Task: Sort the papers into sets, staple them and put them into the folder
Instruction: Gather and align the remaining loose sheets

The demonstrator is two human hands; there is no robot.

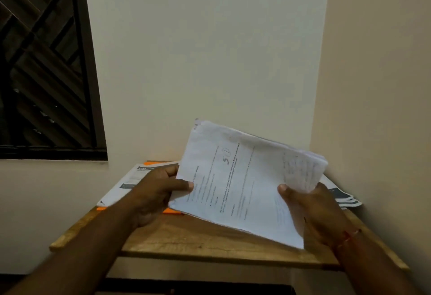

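Note:
I hold a thick stack of white printed papers (238,182) tilted above the wooden table (200,241). My left hand (158,192) pinches the stack's left edge, thumb on top. My right hand (310,208) grips the right edge, thumb on the top sheet, where the far sheets curl over. The top page carries printed text and a handwritten "50". An orange folder (172,211) lies flat on the table beneath, mostly covered. More printed sheets (133,182) rest on the folder at the left. No stapler is in view.
Further papers with dark printed bands (342,198) stick out at the table's right side against the wall. The small table stands in a corner between cream walls. A dark barred window (46,66) is at the left.

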